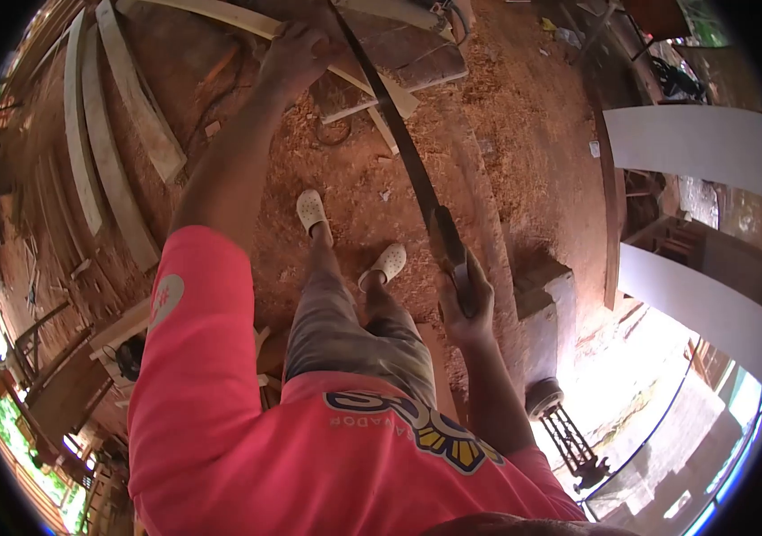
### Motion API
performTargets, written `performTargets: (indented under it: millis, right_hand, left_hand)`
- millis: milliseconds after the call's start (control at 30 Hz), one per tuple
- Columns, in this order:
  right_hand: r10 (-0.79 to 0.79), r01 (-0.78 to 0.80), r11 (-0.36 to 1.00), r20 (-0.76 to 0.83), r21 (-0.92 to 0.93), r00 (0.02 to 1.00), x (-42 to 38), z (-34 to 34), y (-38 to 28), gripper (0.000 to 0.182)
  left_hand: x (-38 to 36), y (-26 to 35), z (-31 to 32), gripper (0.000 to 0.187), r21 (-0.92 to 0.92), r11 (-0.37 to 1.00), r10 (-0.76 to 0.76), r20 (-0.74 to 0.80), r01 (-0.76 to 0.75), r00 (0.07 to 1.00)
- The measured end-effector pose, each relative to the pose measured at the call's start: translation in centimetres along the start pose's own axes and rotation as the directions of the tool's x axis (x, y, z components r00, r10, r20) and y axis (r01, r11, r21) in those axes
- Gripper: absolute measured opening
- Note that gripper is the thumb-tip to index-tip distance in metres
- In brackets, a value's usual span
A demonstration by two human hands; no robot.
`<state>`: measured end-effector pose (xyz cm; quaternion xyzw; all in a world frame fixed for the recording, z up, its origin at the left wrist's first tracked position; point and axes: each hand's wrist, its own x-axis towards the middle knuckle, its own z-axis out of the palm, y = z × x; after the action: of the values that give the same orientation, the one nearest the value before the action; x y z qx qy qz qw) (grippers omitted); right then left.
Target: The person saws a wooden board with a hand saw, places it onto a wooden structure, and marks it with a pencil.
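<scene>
My right hand [468, 299] is closed round the handle of a hand saw [399, 129], whose long dark blade runs up toward the top of the view. At the top centre, my left hand [298, 52] grips a pale wooden strip [220, 12]. The strip reaches from the upper left across to the right, beside the saw blade. Under the blade and the strip lies a low wooden work surface [430, 70]. Whether the saw teeth touch the wood cannot be made out.
Long pale boards [113, 152] lie on the left. My feet in light clogs [311, 210] stand on reddish, shaving-strewn ground. A concrete block [546, 308] stands on the right, with white panels [694, 147] beyond it.
</scene>
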<state>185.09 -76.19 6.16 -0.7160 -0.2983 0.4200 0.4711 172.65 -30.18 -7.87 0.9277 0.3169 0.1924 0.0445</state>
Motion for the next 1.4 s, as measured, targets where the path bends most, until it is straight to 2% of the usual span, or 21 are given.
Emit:
performTargets:
  millis: [33, 167, 233, 300, 367, 400, 533, 600, 700, 800, 867, 900, 967, 1000, 1067, 1100, 1167, 1233, 1300, 1367, 1400]
  right_hand:
    - [0.032, -0.032, 0.999, 0.021, -0.008, 0.999, -0.1, -0.6, 0.0, 0.044]
    - [-0.079, 0.079, 0.996, 0.006, -0.032, 0.997, 1.0, -1.6, 0.2, 0.043]
    - [-0.018, 0.018, 1.0, -0.005, -0.012, 1.0, 1.1, -2.0, 0.7, 0.043]
    - [0.232, -0.239, 0.959, 0.065, 0.153, 0.971, 0.3, -2.5, 4.0, 0.045]
    - [0.172, -0.176, 0.977, 0.042, 0.121, 0.984, 0.7, -3.4, 3.7, 0.048]
    - [0.018, -0.018, 1.0, 0.012, 0.008, 1.0, 1.1, -2.7, 2.6, 0.05]
    - [0.045, -0.045, 0.995, 0.006, -0.084, 0.999, 2.2, -2.7, -1.2, 0.057]
    - [0.061, -0.058, 0.993, 0.019, -0.106, 0.998, 2.8, -2.9, -2.0, 0.057]
    - [0.077, -0.076, 0.99, 0.004, -0.117, 0.997, 3.8, -2.9, -2.4, 0.056]
    - [0.122, -0.121, 0.987, 0.006, -0.104, 0.993, 3.2, -2.8, -3.2, 0.055]
    - [0.149, -0.144, 0.982, 0.036, -0.126, 0.988, 3.6, -3.3, -4.1, 0.056]
    - [0.075, -0.069, 0.986, 0.033, -0.149, 0.997, 3.9, -3.7, -3.6, 0.054]
    - [-0.067, 0.072, 0.979, 0.035, -0.193, 0.997, 4.3, -4.5, -1.7, 0.052]
    - [-0.034, 0.043, 0.984, 0.055, -0.174, 0.998, 4.5, -5.2, -1.8, 0.052]
    - [0.036, -0.019, 0.99, 0.116, -0.14, 0.993, 5.3, -7.0, -2.2, 0.05]
    - [-0.024, 0.047, 0.978, 0.116, -0.204, 0.993, 6.0, -7.7, -2.5, 0.05]
    - [-0.13, 0.182, 0.93, 0.177, -0.319, 0.976, 8.0, -9.2, -2.8, 0.049]
    - [0.126, -0.079, 0.974, 0.217, -0.213, 0.968, 8.8, -11.8, -2.1, 0.05]
    - [0.141, -0.101, 0.982, 0.263, -0.162, 0.955, 9.7, -13.6, -0.7, 0.05]
    - [-0.105, 0.14, 0.985, 0.282, -0.105, 0.954, 10.7, -14.5, 1.0, 0.051]
    - [-0.065, 0.101, 0.989, 0.306, -0.104, 0.95, 11.0, -14.7, 1.1, 0.051]
  left_hand:
    - [0.0, 0.4, -0.5, 0.016, 0.016, 1.0, 0.024, 0.004, -0.024, 1.0]
    - [0.4, 1.7, -1.3, 0.022, -0.048, 0.99, -0.128, 0.117, 0.134, 0.985]
    - [0.6, 3.1, -1.0, 0.029, -0.036, 0.981, -0.181, 0.145, 0.188, 0.973]
    - [0.4, 0.4, 2.9, 0.028, -0.024, 0.999, -0.03, 0.077, 0.032, 0.997]
    - [1.6, 1.1, 3.1, 0.027, -0.08, 0.996, 0.035, 0.057, -0.031, 0.998]
    - [1.6, 1.6, 2.6, 0.027, -0.111, 0.994, 0.011, 0.064, -0.004, 0.998]
    - [2.2, 2.9, 2.0, 0.03, -0.126, 0.96, -0.235, 0.121, 0.25, 0.964]
    - [2.7, 4.5, -0.5, 0.027, -0.173, 0.959, -0.21, 0.094, 0.223, 0.973]
    - [3.1, 4.7, -1.0, 0.025, -0.281, 0.904, -0.28, 0.183, 0.323, 0.942]
    - [2.9, 5.6, -1.2, 0.024, -0.238, 0.896, -0.342, 0.166, 0.375, 0.925]
    - [2.8, 5.6, -0.8, 0.024, -0.197, 0.924, -0.308, 0.121, 0.327, 0.944]
    - [2.9, 5.6, -0.5, 0.025, -0.174, 0.937, -0.291, 0.098, 0.304, 0.952]
    - [2.6, 5.4, 0.5, 0.025, -0.179, 0.916, -0.348, 0.088, 0.358, 0.933]
    - [2.3, 5.2, 1.3, 0.026, -0.18, 0.903, -0.38, 0.085, 0.389, 0.921]
    - [1.8, 3.6, 4.1, 0.025, -0.298, 0.908, -0.319, -0.034, 0.295, 0.947]
    - [1.3, 3.0, 5.2, 0.024, -0.345, 0.903, -0.303, -0.089, 0.256, 0.949]
    - [2.6, 3.4, 3.8, 0.024, -0.449, 0.792, -0.367, 0.19, 0.413, 0.911]
    - [1.6, 3.4, 5.3, 0.022, -0.175, 0.94, -0.303, -0.029, 0.293, 0.953]
    - [1.1, 3.8, 5.4, 0.022, -0.025, 0.96, -0.278, 0.01, 0.278, 0.961]
    - [1.6, 5.3, 3.6, 0.02, 0.071, 0.964, -0.258, 0.028, 0.256, 0.966]
    - [1.6, 5.9, 3.0, 0.019, 0.071, 0.958, -0.28, 0.035, 0.277, 0.959]
